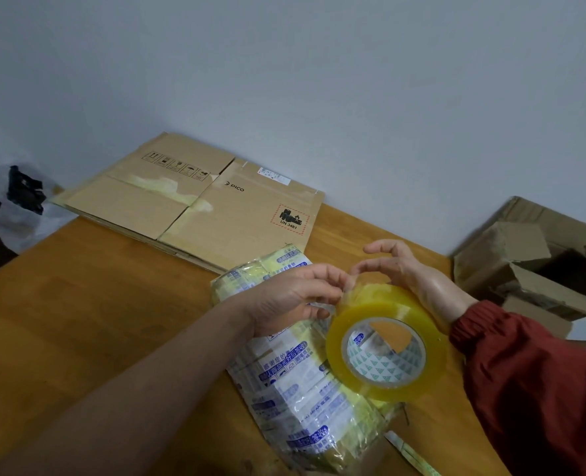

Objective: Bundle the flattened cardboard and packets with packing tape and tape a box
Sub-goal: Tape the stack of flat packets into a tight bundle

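A roll of clear yellowish packing tape (pixel 339 341) stands on edge over the near right part of the bundle of packets (pixel 295 393), its white printed core facing the camera. The left hand (pixel 295 297) reaches in from the lower left on a bare forearm. Its fingers are curled and its fingertips pinch at the roll's upper left rim, where a thin film of tape seems to lift. The lower fingers lie against the roll's left side.

The right hand (pixel 400 266) comes from the right out of a dark red sleeve (pixel 542 379), just behind the roll. 2 of its fingers arch forward over the top of the roll, and the lower one nearly meets the left fingertips. I cannot tell whether this hand grips the roll or only touches it.

The bundle is a stack of white and blue printed plastic packets, already wrapped in bands of glossy tape. It lies on the wooden surface (pixel 95 304) in front of the person.

Flattened cardboard (pixel 188 204) with a PICO mark and a UN 3481 label lies at the far edge of the surface, against the wall and just beyond the bundle. An open brown cardboard box (pixel 525 255) with raised flaps sits off the right end. A white plastic bag (pixel 23 218) with something black in it sits at the far left.
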